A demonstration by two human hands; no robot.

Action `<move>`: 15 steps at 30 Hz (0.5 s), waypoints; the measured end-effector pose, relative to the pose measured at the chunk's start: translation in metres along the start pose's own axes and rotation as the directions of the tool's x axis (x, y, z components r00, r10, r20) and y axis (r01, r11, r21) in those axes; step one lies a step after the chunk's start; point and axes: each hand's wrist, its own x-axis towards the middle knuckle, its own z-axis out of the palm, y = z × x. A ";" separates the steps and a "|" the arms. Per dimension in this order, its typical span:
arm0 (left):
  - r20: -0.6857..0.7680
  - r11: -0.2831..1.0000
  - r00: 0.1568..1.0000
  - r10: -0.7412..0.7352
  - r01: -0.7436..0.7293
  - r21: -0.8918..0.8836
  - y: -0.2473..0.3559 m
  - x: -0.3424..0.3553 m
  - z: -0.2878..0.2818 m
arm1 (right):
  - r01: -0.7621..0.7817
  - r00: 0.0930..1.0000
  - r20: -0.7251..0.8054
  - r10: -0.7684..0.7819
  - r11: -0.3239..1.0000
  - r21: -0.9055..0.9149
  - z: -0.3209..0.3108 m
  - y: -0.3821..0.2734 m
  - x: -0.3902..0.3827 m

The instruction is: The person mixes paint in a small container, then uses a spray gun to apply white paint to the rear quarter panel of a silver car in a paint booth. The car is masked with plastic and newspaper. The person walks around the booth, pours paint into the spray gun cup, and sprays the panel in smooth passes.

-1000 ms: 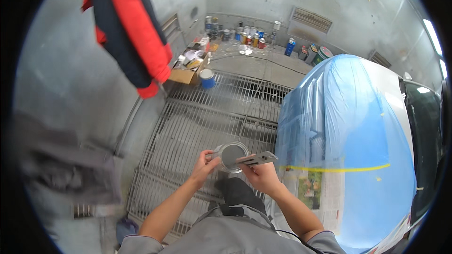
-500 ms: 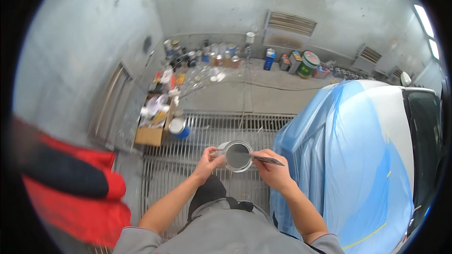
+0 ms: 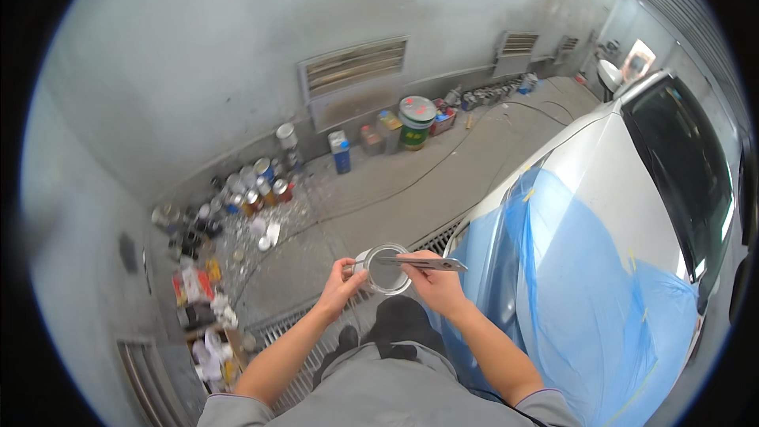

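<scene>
In front of my body I hold an open metal can point(image 3: 388, 292) with grey liquid point(image 3: 384, 276) inside. My left hand point(image 3: 341, 289) grips the can at its left side, fingers curled against it. Between the fingers and thumb of my right hand point(image 3: 437, 283) is a flat metal stir stick point(image 3: 439, 264) with slots or holes in it. It lies slantwise over the rim, and its far end reaches over the liquid; whether the tip is dipped in is hard to tell.
A white car point(image 3: 585, 142) stands at my right, its front draped in blue plastic sheeting point(image 3: 585, 308). Paint cans point(image 3: 265, 168), a blue tin point(image 3: 339, 152) and a green bucket point(image 3: 417, 122) line the wall. A cardboard box point(image 3: 235, 341) of rubbish sits left; floor grating point(image 3: 304, 348) lies below.
My view has swung to the right, showing more of the car, and the red cloth at the left is out of sight. The stir stick now lies more level across the can.
</scene>
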 end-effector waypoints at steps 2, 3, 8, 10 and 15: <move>0.048 1.000 0.999 -0.014 0.014 0.006 0.031 0.073 0.006 | -0.032 0.998 -0.061 0.029 0.998 -0.047 -0.024 0.029 0.060; 0.082 0.999 0.996 -0.027 0.025 0.031 0.042 0.112 0.011 | -0.138 0.982 -0.122 0.142 0.990 0.043 -0.035 0.045 0.087; 0.191 0.994 0.981 -0.031 0.011 0.107 0.101 0.325 0.051 | -0.123 0.980 -0.178 0.085 0.968 -0.217 -0.104 0.135 0.236; 0.244 0.994 0.970 0.018 -0.043 0.096 0.126 0.409 0.076 | -0.153 0.984 -0.131 0.119 0.942 -0.299 -0.138 0.173 0.301; 0.271 0.992 0.961 -0.048 0.014 0.126 0.192 0.573 0.165 | -0.210 0.970 -0.157 0.185 0.965 -0.160 -0.228 0.258 0.428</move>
